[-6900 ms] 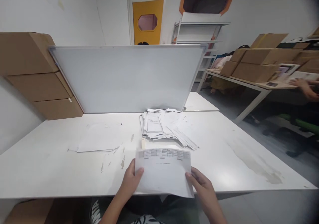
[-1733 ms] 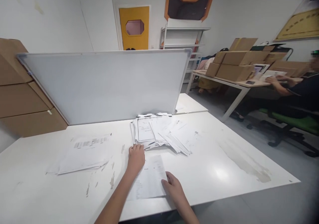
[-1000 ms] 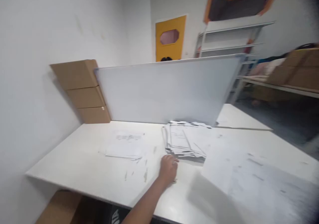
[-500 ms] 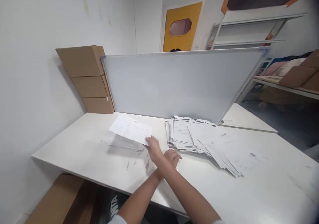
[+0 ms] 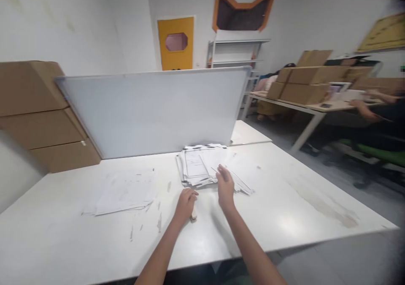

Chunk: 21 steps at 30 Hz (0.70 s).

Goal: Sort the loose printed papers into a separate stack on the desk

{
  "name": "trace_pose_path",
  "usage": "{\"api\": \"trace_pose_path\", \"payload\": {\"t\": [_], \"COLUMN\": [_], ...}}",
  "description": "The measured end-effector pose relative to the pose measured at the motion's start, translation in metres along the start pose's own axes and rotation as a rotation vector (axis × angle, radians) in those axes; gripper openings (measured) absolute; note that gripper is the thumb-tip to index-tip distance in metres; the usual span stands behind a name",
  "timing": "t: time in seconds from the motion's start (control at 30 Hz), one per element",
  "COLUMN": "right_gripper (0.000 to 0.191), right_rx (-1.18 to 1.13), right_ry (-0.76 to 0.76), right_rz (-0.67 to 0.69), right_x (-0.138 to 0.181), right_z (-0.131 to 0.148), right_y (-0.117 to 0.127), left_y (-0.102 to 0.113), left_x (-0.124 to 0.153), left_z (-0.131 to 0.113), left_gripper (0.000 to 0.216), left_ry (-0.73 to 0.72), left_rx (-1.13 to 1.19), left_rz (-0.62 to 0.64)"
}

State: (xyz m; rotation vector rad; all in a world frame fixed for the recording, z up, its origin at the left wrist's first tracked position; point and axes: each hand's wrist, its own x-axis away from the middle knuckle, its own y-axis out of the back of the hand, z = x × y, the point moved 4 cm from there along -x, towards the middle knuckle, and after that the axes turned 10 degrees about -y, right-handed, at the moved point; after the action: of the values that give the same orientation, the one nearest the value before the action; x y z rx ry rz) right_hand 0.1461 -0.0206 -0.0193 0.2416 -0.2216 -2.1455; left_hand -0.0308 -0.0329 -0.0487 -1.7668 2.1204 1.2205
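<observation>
My left hand [image 5: 186, 204] rests low over the table with its fingers curled. A small pale object [image 5: 193, 215], too blurred to name, sticks out from beneath its palm. My right hand [image 5: 225, 188] is raised over the front right of a thick, untidy stack of printed papers [image 5: 194, 163]; its fingers are loosely bent, apart from the thumb, and nothing shows between them. Several sheets fan out from that stack [image 5: 241, 183] toward the right. A lower pile of papers [image 5: 125, 194] lies on the left, away from both hands.
A whiteboard [image 5: 155, 112] stands upright across the back of the white table [image 5: 268, 217], beside stacked cardboard boxes [image 5: 41, 122]. Stains mark the tabletop. At another table [image 5: 284, 103] on the right, a person's arm [image 5: 363, 109] shows near more boxes.
My right hand has let go of a sheet above the left pile and swung right to the thick stack. My arms are no longer crossed. The view has turned right.
</observation>
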Motion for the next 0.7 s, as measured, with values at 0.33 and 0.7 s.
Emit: {"api": "trace_pose_path", "payload": {"t": [0.33,0.7], "right_gripper": [0.05,0.054], "right_rx": [0.575,0.823], "right_ry": [-0.035,0.046], "right_rz": [-0.232,-0.254], "right_x": [-0.055,-0.056], "right_z": [-0.091,-0.111], "right_y": [0.134,0.132], "left_y": [0.145,0.167], "left_x": [0.018,0.051], "left_z": [0.06,0.07], "left_gripper": [0.053,0.065], "left_ry": [0.143,0.498], "left_rx": [-0.875,-1.129], "left_rz": [-0.042,0.083]}}
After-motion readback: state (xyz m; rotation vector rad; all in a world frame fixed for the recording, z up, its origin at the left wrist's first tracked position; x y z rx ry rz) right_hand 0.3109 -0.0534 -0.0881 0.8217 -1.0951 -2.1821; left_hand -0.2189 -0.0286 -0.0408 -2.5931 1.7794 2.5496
